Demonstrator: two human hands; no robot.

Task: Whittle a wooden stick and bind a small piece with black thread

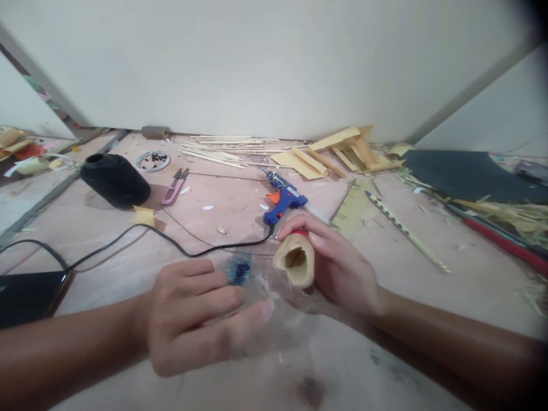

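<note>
My right hand is wrapped round a short hollow bamboo-like tube, its open end facing me and a bit of red showing at its top edge. To its left is my left hand, back upward, fingers curled inward and slightly blurred; whatever they may pinch is hidden. The two hands are apart. Beyond them lies a blue hot glue gun with an orange trigger, its black cord running left. A dark blue smudge marks the surface between my hands.
At left stand a black thread cone, pink thread snips, a round lid with dark bits and a dark phone-like device. Thin sticks and folded tan card lie near the wall. A patterned pencil lies right.
</note>
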